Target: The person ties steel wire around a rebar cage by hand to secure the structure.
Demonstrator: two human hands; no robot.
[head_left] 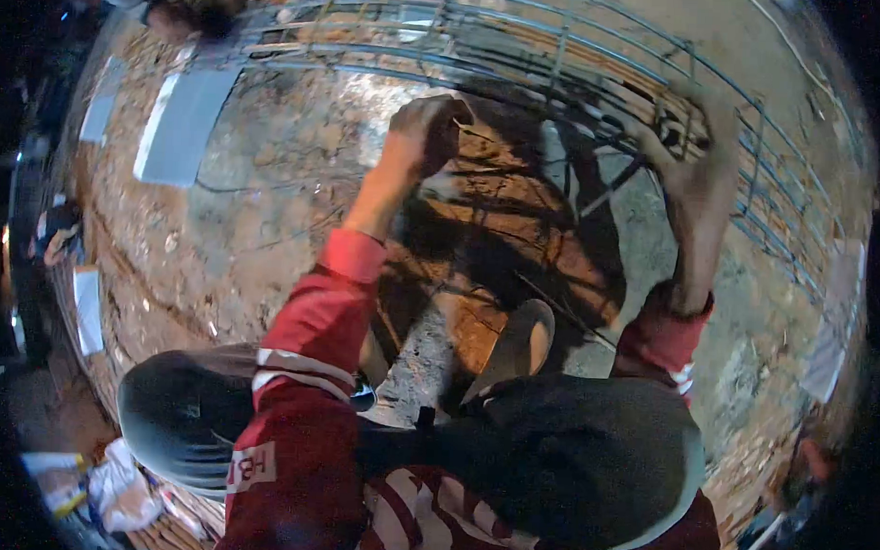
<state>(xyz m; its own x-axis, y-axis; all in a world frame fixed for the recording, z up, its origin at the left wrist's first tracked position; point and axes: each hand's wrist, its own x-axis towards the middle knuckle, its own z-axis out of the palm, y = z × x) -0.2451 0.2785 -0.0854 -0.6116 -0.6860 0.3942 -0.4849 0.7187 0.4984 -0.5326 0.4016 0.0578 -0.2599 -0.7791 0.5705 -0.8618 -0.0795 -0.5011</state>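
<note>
My left hand (pixel 431 124) is closed in a loose fist over the ground, just short of the rebar cage (pixel 419 56). A short, thin piece of wire (pixel 478 133) sticks out from its fingers. My right hand (pixel 696 168) is curled at the cage's near bars, blurred by motion. From under its fingers a slim, dark rod-like tool (pixel 613 191) points down to the left; its working end is hard to make out. The cage's long steel bars and square ties run across the top and down the right side.
A pale panel (pixel 185 125) lies on the dirt at the left, with a white sheet (pixel 88 311) lower down. Another person's hand (pixel 173 18) is by the cage at the upper left. White plastic bags (pixel 122 492) lie at the lower left. My knees (pixel 588 464) are bent below my arms.
</note>
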